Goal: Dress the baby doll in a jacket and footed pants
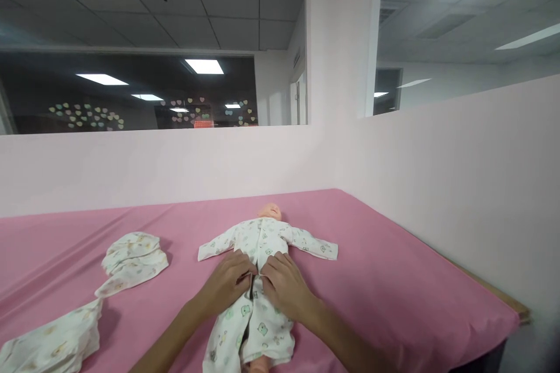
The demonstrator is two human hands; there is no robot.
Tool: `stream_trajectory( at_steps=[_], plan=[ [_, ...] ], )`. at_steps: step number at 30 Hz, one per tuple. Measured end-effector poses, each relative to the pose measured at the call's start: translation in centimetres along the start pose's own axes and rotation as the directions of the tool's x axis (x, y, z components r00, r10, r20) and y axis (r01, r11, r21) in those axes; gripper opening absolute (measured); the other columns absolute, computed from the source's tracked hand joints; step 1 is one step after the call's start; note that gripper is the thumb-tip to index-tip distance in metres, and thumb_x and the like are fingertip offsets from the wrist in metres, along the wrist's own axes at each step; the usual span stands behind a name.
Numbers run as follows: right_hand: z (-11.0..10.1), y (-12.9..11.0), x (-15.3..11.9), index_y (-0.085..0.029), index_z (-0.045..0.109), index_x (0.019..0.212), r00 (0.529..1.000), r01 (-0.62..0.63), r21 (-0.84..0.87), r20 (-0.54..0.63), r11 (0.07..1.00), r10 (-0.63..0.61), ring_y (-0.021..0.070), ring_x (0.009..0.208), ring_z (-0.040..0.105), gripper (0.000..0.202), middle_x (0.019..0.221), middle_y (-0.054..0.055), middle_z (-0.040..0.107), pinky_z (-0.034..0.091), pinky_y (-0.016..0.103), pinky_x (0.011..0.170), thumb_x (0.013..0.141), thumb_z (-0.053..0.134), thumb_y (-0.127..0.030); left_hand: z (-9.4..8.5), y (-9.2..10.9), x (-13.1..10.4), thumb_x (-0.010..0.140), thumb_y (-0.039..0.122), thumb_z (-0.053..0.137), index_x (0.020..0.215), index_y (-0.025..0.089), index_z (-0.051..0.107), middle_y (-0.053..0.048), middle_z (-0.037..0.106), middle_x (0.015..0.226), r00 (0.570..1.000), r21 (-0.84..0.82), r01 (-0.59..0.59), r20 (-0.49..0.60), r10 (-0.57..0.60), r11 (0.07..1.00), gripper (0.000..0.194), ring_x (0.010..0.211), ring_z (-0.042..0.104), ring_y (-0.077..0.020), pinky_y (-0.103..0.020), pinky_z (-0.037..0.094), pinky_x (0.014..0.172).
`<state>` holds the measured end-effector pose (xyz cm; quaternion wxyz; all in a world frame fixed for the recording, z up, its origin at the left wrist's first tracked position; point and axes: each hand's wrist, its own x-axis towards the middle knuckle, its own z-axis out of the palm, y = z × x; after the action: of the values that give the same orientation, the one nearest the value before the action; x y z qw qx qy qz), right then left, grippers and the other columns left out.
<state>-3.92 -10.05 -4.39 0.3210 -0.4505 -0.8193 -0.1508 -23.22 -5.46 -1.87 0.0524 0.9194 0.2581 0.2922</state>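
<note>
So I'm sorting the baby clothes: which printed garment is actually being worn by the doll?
The sleepsuit under both hands, left hand and right hand. The other printed garments lie loose at left.

Doll (262,244) on table (394,279), folded garments (131,259) left.

Two forearms are showing in the lower middle of the frame, both bare, with no sleeve reaching into view. The left hand (227,283) and the right hand (283,284) are wearing no gloves, and no ring, watch or bracelet is showing on either one.
</note>
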Motion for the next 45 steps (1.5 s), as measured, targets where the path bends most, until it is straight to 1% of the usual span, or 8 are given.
stream_trajectory(
  at_steps=[5,8,12,16,21,26,36,45],
  plan=[
    [-0.4,0.2,-0.2,-0.021,0.06,0.079,0.999,0.002,0.179,-0.033,0.984,0.004,0.0163,0.084,0.051,0.013,0.082,0.001,0.06,0.039,0.031,0.08,0.088,0.053,-0.015,-1.3,1.0,0.1,0.088,0.025,0.047,0.112,0.027,0.06,-0.002,0.064,0.094,0.985,-0.235,0.163,0.1,-0.143,0.958,0.027,0.091,0.057,-0.0199,-0.033,0.047,0.084],
    [-0.6,0.9,1.1,-0.021,0.057,0.075,0.973,-0.128,0.364,-0.133,0.922,0.188,0.0152,0.084,0.053,0.02,0.081,0.0,0.06,0.041,0.03,0.083,0.092,0.047,-0.02,-2.0,0.2,1.6,0.092,0.036,0.043,0.112,0.026,0.06,-0.002,0.065,0.096,0.961,-0.31,0.266,0.011,-0.277,0.913,0.029,0.09,0.058,-0.0196,-0.032,0.048,0.08],
    [0.2,4.3,2.9,-0.021,0.054,0.076,0.79,-0.368,0.466,-0.3,0.805,0.535,0.018,0.083,0.055,0.028,0.081,0.003,0.062,0.043,0.031,0.079,0.097,0.038,-0.03,-2.0,-3.4,5.5,0.089,0.041,0.043,0.101,0.023,0.062,-0.002,0.065,0.089,0.888,-0.325,0.356,-0.174,-0.425,0.876,0.029,0.081,0.06,-0.019,-0.03,0.05,0.072],
    [1.7,8.1,2.2,-0.018,0.058,0.088,0.672,-0.631,0.208,-0.334,0.747,0.661,0.0212,0.093,0.055,0.028,0.095,0.009,0.064,0.04,0.032,0.083,0.097,0.035,-0.031,0.0,-7.4,8.1,0.089,0.036,0.041,0.096,0.022,0.063,-0.004,0.068,0.101,0.786,-0.309,0.424,-0.343,-0.515,0.852,0.026,0.094,0.062,-0.0194,-0.03,0.049,0.082],
    [2.9,9.5,0.0,-0.019,0.058,0.072,0.733,-0.66,0.061,-0.167,0.749,0.66,0.0187,0.076,0.057,0.028,0.08,0.006,0.065,0.036,0.028,0.068,0.094,0.043,-0.026,3.5,-10.0,6.2,0.094,0.034,0.033,0.09,0.02,0.056,-0.007,0.068,0.09,0.674,-0.243,0.572,-0.405,-0.618,0.783,0.027,0.082,0.063,-0.0218,-0.033,0.046,0.073],
    [3.3,9.2,0.1,-0.019,0.06,0.069,0.792,-0.61,0.027,0.004,0.792,0.611,0.0168,0.072,0.059,0.024,0.076,0.003,0.067,0.029,0.026,0.06,0.09,0.049,-0.019,5.0,-10.4,3.9,0.095,0.033,0.036,0.088,0.023,0.054,-0.003,0.068,0.081,0.697,-0.181,0.613,-0.334,-0.635,0.769,0.022,0.076,0.063,-0.0202,-0.029,0.044,0.067],
    [3.4,9.5,0.2,-0.02,0.065,0.078,0.759,-0.65,0.021,0.061,0.76,0.648,0.0166,0.071,0.059,0.026,0.08,0.004,0.07,0.026,0.026,0.058,0.092,0.044,-0.025,5.1,-10.4,3.9,0.097,0.028,0.034,0.092,0.023,0.053,-0.003,0.068,0.089,0.725,-0.178,0.62,-0.243,-0.645,0.764,0.02,0.084,0.063,-0.0199,-0.029,0.044,0.071],
    [2.9,9.7,0.6,-0.019,0.065,0.081,0.788,-0.608,0.032,0.14,0.793,0.599,0.018,0.071,0.058,0.03,0.081,0.007,0.07,0.031,0.026,0.061,0.092,0.038,-0.028,3.6,-9.1,4.0,0.095,0.022,0.044,0.088,0.02,0.056,-0.009,0.069,0.095,0.659,-0.277,0.653,-0.25,-0.709,0.705,0.015,0.093,0.062,-0.0208,-0.031,0.043,0.08]
  ],
)
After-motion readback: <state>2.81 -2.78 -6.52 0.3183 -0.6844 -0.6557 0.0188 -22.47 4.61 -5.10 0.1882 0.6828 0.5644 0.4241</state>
